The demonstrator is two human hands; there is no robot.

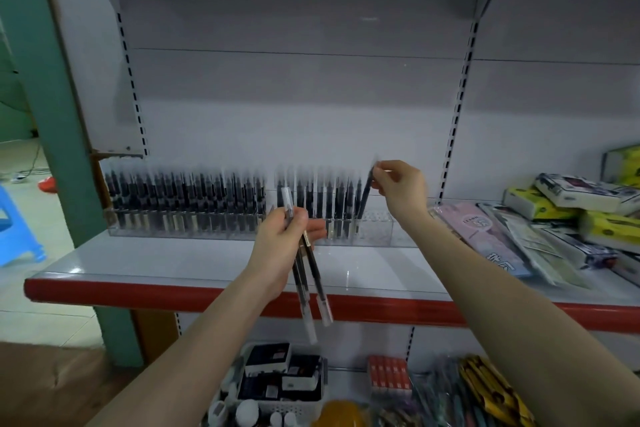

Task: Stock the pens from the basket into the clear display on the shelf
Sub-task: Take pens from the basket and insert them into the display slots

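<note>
A long clear display (pixel 388 236) stands at the back of the white shelf (pixel 194 263), with several dark pens upright in its slots and its right end bare. My left hand (pixel 280 246) grips a small bunch of dark pens (pixel 311 274) in front of the display, their clear caps pointing down. My right hand (pixel 398 184) pinches the top of a single dark pen (pixel 365 198), whose lower end reaches into a slot near the last filled column. A white basket (pixel 277 406) with boxes sits below the shelf.
Stationery packs (pixel 485 239) and yellow and white boxes (pixel 568 204) lie on the shelf's right side. The shelf has a red front edge (pixel 173 295). Below are an orange pack (pixel 388 374) and coloured pens (pixel 450 399). A blue stool (pixel 14 229) stands at far left.
</note>
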